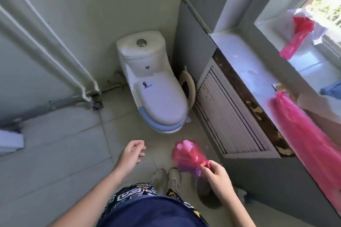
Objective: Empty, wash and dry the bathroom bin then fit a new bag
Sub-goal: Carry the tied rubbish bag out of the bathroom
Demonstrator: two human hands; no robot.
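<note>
From the head camera I count one toilet point(156, 86), lid down, and I place everything else against it: my right hand point(215, 172), nearer me and to its right, pinches the gathered neck of one pink bag point(186, 155), blurred, above the floor beside my two shoes point(166, 178). My left hand point(132, 155) hangs just in front of the toilet, fingers loosely curled, holding nothing. Right of the toilet, two more pink bags point(302, 134) drape from the window ledge point(245, 57); what may be the bin, under my right hand, I cannot make out.
</note>
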